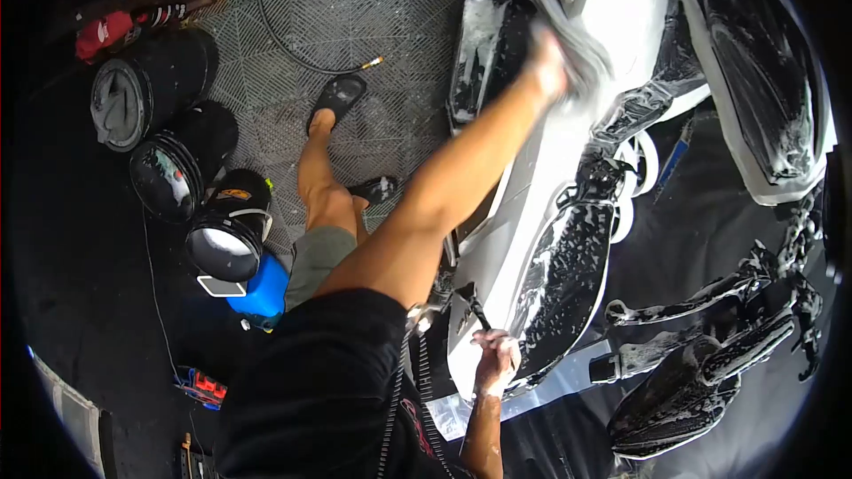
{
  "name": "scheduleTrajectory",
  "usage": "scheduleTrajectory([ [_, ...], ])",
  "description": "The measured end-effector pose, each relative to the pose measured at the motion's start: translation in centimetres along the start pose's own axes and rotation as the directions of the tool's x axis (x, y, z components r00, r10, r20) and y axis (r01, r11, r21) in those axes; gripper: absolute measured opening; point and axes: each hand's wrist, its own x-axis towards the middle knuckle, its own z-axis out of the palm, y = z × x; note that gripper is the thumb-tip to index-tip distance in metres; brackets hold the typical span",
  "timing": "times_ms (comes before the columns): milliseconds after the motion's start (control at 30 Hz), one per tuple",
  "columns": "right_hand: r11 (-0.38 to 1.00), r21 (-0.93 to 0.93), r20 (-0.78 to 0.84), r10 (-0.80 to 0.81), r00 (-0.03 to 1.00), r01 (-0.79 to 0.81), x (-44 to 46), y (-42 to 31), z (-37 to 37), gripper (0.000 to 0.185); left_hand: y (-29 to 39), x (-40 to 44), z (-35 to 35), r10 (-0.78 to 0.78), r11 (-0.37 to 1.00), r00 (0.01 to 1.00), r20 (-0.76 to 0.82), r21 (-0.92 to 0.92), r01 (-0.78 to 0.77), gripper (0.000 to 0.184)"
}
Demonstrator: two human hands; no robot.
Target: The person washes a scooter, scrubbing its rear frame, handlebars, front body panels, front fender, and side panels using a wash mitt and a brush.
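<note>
Stretched far across the upper middle, my left hand (548,66) is closed on a grey striped cloth or mitt (581,58), smeared by motion, against a white panel (621,0) with foam on it. My right hand (497,359), wet with suds, is closed round the dark handle of a small black brush (470,295). It is beside the lower end of a long white body part (506,275). A black foamy panel (568,275) lies just right of that hand. The fingers of my left hand are mostly blurred.
Black buckets (164,179) and a blue container (262,288) line the left. A hose (293,58) curves over the grey grid floor (399,35). Foamy black parts (679,399) and a blue-handled tool (674,160) lie at right.
</note>
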Motion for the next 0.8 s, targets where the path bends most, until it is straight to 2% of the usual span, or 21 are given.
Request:
scheduleTrajectory([
  [33,1.000,0.021,0.009,-0.023,1.000,0.023,-0.2,0.0,0.3,0.030,2.1,4.7,-1.4,0.000,0.998,0.999,0.050,0.068,-0.003,0.069],
  [67,0.998,0.038,0.020,-0.052,0.998,0.051,0.1,-0.1,0.5,0.030,3.8,7.6,-1.9,0.027,0.975,0.999,0.024,0.222,-0.032,0.068],
  [133,0.994,0.070,-0.012,-0.078,0.997,0.079,0.1,0.6,0.9,0.031,4.6,8.3,-2.0,0.068,0.928,0.998,-0.011,0.369,-0.059,0.068],
  [267,0.995,0.075,0.020,0.068,0.997,-0.069,-0.2,1.1,1.7,0.029,-1.8,-2.6,0.6,0.181,0.870,0.982,-0.057,0.474,-0.133,0.066],
  [333,0.991,0.104,0.078,0.073,0.994,-0.081,-0.1,0.5,2.0,0.029,-5.2,-8.3,3.1,0.208,0.878,0.974,-0.091,0.457,-0.145,0.066],
  [400,0.998,0.020,0.065,0.058,0.996,-0.059,0.2,-0.6,1.8,0.033,-7.0,-9.9,6.9,0.189,0.905,0.977,-0.097,0.404,-0.135,0.066],
  [533,0.991,0.075,-0.016,-0.109,0.994,0.110,0.7,-2.5,0.5,0.034,-6.4,-4.0,15.4,0.058,0.969,0.998,-0.030,0.244,-0.049,0.065],
  [567,0.983,0.156,0.041,-0.102,0.994,0.095,1.2,-1.8,-1.4,0.033,-6.0,-2.1,17.2,0.008,0.978,1.000,-0.020,0.207,-0.003,0.065],
  [633,0.984,0.133,-0.030,-0.118,0.993,0.121,0.6,-1.8,-1.7,0.027,-6.1,-0.1,20.3,-0.081,0.986,0.997,-0.008,0.147,0.081,0.066],
  [700,0.981,0.184,-0.185,0.098,0.978,-0.064,-0.5,1.5,-4.6,0.025,-7.6,-1.4,22.3,-0.158,0.985,0.987,-0.020,0.063,0.159,0.066],
  [800,0.985,0.139,-0.174,0.124,0.977,-0.100,-0.7,6.1,-7.7,0.022,-11.0,-7.1,24.0,-0.233,0.973,0.968,-0.089,-0.026,0.231,0.066],
])
